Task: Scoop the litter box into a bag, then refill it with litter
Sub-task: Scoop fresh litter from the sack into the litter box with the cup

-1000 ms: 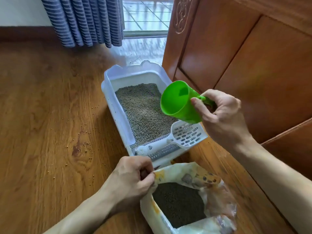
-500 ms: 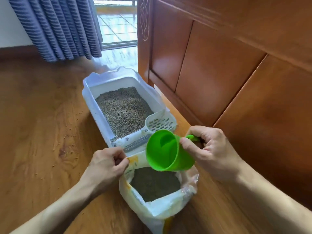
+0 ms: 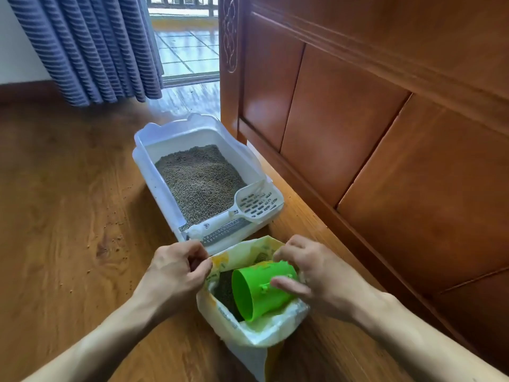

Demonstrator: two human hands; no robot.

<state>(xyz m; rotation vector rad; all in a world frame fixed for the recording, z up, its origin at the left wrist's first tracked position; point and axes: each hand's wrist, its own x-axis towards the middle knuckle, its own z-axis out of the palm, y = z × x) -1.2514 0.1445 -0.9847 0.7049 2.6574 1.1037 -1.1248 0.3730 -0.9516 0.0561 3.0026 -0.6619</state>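
Litter box [image 3: 154, 172] on floor, scoop [image 3: 248, 209] lying inside. Right hand [image 3: 319, 274] grips green cup [image 3: 261, 290] tilted inside litter bag [image 3: 248, 332]; left hand [image 3: 179, 274] pinches bag's rim.

Litter box [image 3: 154, 150] sits on floor [image 3: 60, 216] just left of wooden panel [image 3: 358, 133], curtain [image 3: 91, 48] behind it. Scoop [image 3: 248, 208] lies across box's near right corner, on the litter [image 3: 201, 177]. Bag [image 3: 248, 334] stands just in front of box; cup [image 3: 261, 290] in bag's mouth, btwn left hand [image 3: 176, 274] & right hand [image 3: 319, 277]
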